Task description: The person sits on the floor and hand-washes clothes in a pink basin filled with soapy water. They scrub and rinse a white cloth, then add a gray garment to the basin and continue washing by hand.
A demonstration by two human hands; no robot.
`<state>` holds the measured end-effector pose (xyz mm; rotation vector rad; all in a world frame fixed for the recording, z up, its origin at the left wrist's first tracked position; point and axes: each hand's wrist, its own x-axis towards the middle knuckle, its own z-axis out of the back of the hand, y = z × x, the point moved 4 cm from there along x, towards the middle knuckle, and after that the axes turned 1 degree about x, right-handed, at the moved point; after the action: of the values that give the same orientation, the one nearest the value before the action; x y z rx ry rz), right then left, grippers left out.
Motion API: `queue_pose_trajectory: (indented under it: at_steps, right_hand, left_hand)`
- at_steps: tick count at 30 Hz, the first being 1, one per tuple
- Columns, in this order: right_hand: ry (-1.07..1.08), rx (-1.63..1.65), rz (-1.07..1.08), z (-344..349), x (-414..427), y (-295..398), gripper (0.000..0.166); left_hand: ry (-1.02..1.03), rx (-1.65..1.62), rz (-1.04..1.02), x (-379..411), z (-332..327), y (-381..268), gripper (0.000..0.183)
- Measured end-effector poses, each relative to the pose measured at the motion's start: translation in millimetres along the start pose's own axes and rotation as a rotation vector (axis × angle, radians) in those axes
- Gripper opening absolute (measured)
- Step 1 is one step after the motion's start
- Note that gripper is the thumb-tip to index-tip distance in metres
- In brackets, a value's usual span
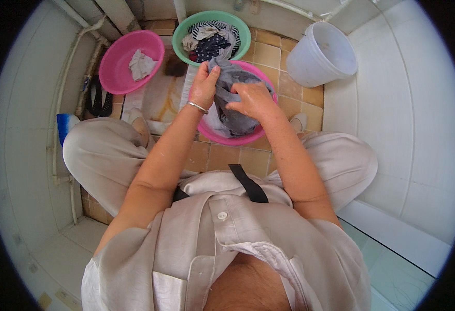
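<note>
A wet grey cloth garment [235, 116] hangs from my hands into a pink plastic basin [231, 142] on the floor between my feet. My left hand [205, 86], with a metal bangle at the wrist, grips a bunched upper end of the garment above the basin's far left rim. My right hand [252, 99] is over the basin's right half with fingers curled, pinching a fold of the same cloth. Whitish suds or water show at the basin's left side under the cloth. The garment's lower part lies in the basin, its full shape hidden by folds.
Beyond stands a green basin [177, 46] of mixed clothes. Far left, another pink basin [108, 74] holds a white cloth [142, 65]. A white plastic bucket [309, 58] stands by the right wall. Dark shoes [100, 101] and pipes [58, 128] line the left wall.
</note>
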<state>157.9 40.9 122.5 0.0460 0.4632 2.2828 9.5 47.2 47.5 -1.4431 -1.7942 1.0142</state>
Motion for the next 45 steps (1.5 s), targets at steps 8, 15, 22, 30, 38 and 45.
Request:
queue_pose_trajectory:
  at_steps: [8,15,22,30,38,45]
  right_hand:
    - [0.159,0.855,0.021,3,5,3,0.016]
    - [-0.396,0.862,-0.208,-2,10,-28,0.015]
    - [-0.591,1.251,-0.191,-1,9,-42,0.020]
    - [-0.366,0.968,-0.198,-11,11,-37,0.027]
    - [-0.183,0.510,-0.125,-35,-4,-102,0.043]
    - [-0.139,1.347,-0.230,-11,-10,-107,0.052]
  left_hand:
    - [-0.014,-0.193,0.150,-8,-2,-3,0.012]
    - [0.188,-0.297,0.242,-18,-22,3,0.034]
    - [0.232,-0.029,0.179,-25,-27,6,0.040]
    - [0.138,0.419,0.052,-23,-25,19,0.030]
    - [0.042,-0.133,0.100,-15,-9,5,0.026]
    - [0.125,-0.312,0.181,-18,-14,-13,0.022]
